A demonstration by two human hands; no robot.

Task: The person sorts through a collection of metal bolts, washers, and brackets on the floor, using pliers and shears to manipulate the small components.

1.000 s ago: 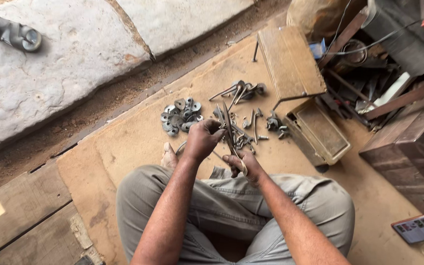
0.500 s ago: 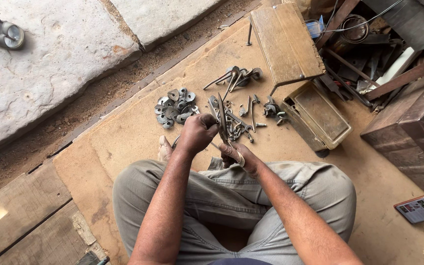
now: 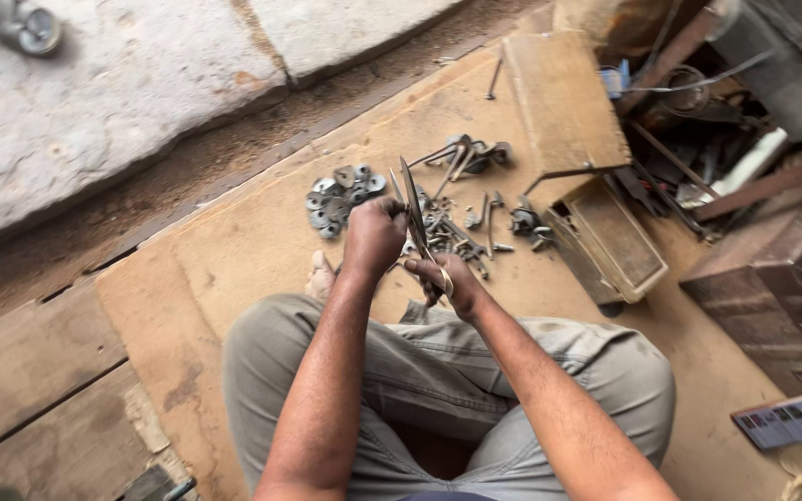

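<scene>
Hands unmoved: left hand (image 3: 373, 237), right hand (image 3: 449, 278) still gripping metal strip (image 3: 414, 211).

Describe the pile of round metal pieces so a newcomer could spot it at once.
Start at the tan board the person sits on. Just beyond the left hand, towards the stone slab, lies a cluster of round grey metal discs. Its neighbours to the right are long thin metal parts; only this pile is round and flat.

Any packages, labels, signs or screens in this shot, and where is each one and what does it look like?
Flat rectangular card or calculator-like device: on the floor at the lower right edge, dark face with rows of small pale squares, too small to tell which.
Small blue packet or scrap: top right, beside the wooden board, partly hidden.
No signs visible.
</scene>
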